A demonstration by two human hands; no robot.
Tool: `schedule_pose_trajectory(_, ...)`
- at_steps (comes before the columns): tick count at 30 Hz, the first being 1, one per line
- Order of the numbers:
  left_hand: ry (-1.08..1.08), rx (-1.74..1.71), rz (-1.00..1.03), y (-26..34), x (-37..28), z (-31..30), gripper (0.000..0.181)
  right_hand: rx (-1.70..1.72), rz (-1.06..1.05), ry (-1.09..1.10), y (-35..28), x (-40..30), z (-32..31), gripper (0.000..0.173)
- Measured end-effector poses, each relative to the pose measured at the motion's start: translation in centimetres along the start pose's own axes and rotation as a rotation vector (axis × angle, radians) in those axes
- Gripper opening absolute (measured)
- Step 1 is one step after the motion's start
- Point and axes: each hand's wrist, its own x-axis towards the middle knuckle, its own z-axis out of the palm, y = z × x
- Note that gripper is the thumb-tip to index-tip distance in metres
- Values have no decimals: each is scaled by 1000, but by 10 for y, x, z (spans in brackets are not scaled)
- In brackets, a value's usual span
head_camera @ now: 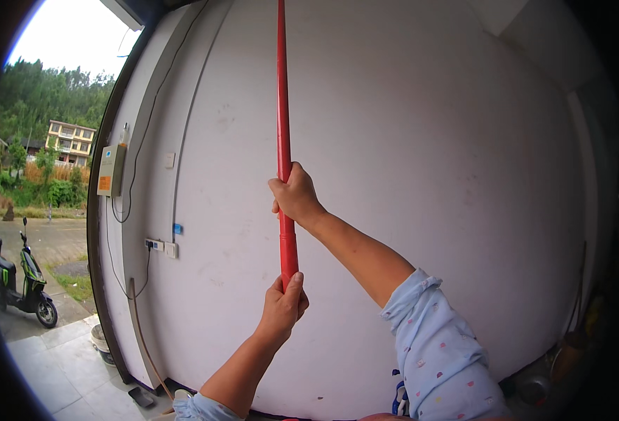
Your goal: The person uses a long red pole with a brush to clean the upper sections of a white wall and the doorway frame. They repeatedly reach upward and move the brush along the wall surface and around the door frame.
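Note:
A long red pole stands upright before me and runs out of the top of the picture. My right hand is wrapped around it near the middle of the view, just above a joint where the pole gets thicker. Lower down, my left hand grips the pole's bottom end, its thumb lying along the front. The pole's upper end is out of view. Behind both hands rises a pale wall with some smudges.
At the left, a doorway opens onto tiles and a parked scooter. A meter box, hanging cables and a socket strip are on the wall. A bucket stands by the door frame. Dim items, including a metal bowl, lie at the lower right.

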Motion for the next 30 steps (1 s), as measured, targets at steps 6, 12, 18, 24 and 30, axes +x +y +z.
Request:
schedule_pose_trajectory(6, -70, 37, 0, 3, -1, -21, 32, -69, 27, 56, -12, -6, 6, 26)
schedule_pose_trajectory(12, -121, 12, 66, -8, 26, -40, 41, -123, 39, 126, -3, 6, 6, 29)
schedule_pose_trajectory(18, -158, 24, 96, -5, 62, -54, 43, -136, 29, 184, 15, 33, 7, 27)
schedule_pose_trajectory(24, -202, 9, 40, -19, 95, -79, 44, -130, 36, 228, 43, 48, 18, 25)
schedule_pose_trajectory(30, -216, 22, -11, -35, 107, -98, 43, -56, 8, 236, 74, 48, 27, 21)
